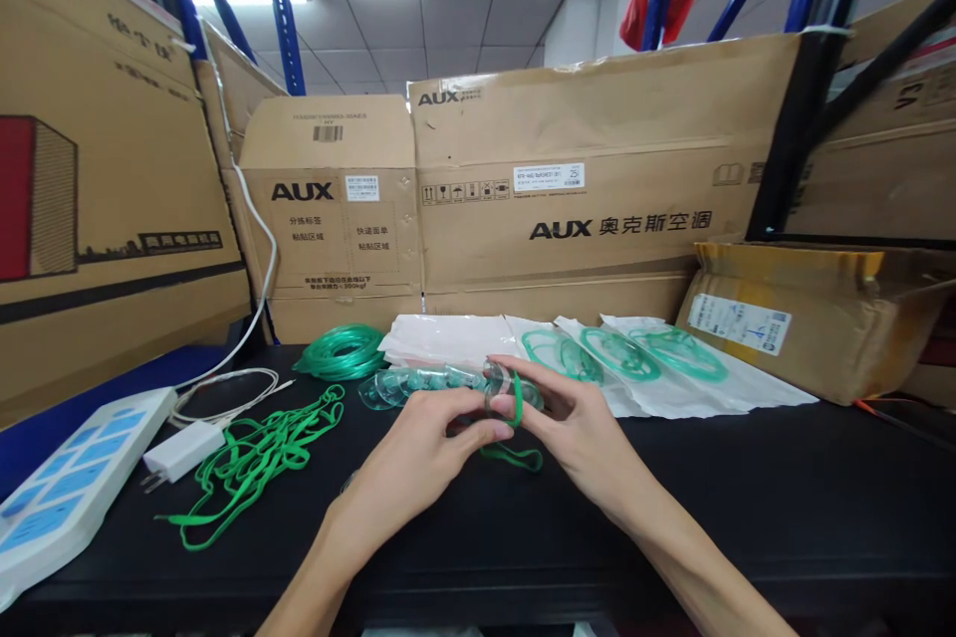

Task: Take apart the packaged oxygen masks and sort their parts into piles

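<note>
Above the black table, my left hand (pixel 437 433) and my right hand (pixel 572 413) meet around a small clear plastic mask (pixel 496 380). Fingers of both hands are closed on it, and they hide much of its shape. A green elastic strap (pixel 518 398) loops over the mask at my right fingers; its loose end hangs below them. Just behind my left hand lies a row of nested clear green masks (pixel 418 380). To the left, a tangled bunch of green elastic straps (pixel 261 453) rests on the table.
Green tubing (pixel 344 350) lies coiled at the back. White pouches (pixel 691 388) with green tubing are spread behind my right hand. A power strip (pixel 82 478), white charger (pixel 183 450) and cable sit left. Cardboard boxes (pixel 612 149) wall the back; a taped carton (pixel 822 318) stands right.
</note>
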`<state>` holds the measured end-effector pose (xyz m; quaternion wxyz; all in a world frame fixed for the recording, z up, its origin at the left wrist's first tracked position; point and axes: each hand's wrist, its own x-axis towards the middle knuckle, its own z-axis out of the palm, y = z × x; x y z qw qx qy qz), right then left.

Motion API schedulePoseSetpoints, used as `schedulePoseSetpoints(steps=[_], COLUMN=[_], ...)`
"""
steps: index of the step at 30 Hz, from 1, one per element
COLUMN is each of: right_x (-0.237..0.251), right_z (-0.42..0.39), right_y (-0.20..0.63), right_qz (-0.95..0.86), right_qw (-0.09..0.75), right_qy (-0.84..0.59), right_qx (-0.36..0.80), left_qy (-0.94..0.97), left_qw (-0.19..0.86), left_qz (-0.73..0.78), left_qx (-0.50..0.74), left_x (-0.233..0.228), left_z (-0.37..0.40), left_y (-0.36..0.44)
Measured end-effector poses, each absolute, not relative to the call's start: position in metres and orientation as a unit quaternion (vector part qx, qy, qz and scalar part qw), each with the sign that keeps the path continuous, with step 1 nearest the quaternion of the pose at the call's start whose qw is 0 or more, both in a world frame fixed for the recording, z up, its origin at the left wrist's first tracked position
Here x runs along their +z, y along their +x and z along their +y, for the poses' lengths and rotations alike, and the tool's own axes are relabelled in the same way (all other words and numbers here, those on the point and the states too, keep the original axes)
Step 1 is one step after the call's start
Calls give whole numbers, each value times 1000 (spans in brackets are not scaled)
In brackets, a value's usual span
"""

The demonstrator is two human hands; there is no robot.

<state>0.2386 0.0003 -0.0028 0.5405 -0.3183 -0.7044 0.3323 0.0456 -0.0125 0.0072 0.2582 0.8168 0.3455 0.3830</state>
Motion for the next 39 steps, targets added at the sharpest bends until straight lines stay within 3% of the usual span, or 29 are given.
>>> schedulePoseSetpoints(steps=[10, 16, 27, 39], right_x=[4, 10, 24, 8], right_z=[-2, -6, -3, 0], right_y=[244, 248, 271, 252], right_qz=[-709, -719, -674, -724], right_qw=[497, 465, 503, 453], right_qy=[-340, -371, -450, -384], right_qx=[368, 360, 300, 351], left_qy=[826, 826, 820, 845], left_qw=[160, 164, 126, 66], left_qz=[370, 370, 418, 371], left_qx=[395, 393, 369, 379], left_x=[9, 8, 13, 2], left_z=[-13, -14, -6, -9], left_y=[45, 46, 21, 45])
